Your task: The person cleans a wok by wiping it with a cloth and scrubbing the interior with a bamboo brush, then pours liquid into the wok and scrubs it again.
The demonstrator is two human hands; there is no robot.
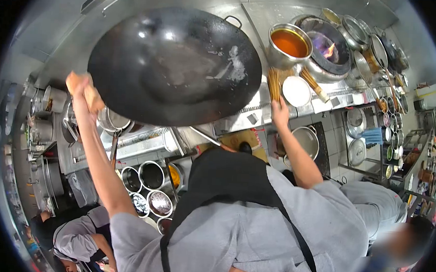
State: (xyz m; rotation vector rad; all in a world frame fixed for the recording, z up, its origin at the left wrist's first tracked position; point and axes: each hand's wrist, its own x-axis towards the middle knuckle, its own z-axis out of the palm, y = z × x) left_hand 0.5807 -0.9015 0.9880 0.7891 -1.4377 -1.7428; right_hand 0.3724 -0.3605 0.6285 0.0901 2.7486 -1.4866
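A large black wok (174,69) fills the upper left of the head view, with whitish wet streaks on its right inner side. At its left rim, my left hand (81,90) is closed around an orange-pink cloth (95,101); whether a wok handle lies inside the cloth is hidden. My right hand (279,112) grips a bamboo wok brush (273,84), bristles pointing up, just right of the wok. Close to that brush are a white bowl (296,92) and a second bamboo brush (313,83).
A metal pot (284,62) of orange-red liquid stands beside a burner with a visible flame (329,51). Ladles and strainers crowd the far right. Below left are several round containers (151,176). One co-worker (77,234) is at lower left, another (377,208) at right.
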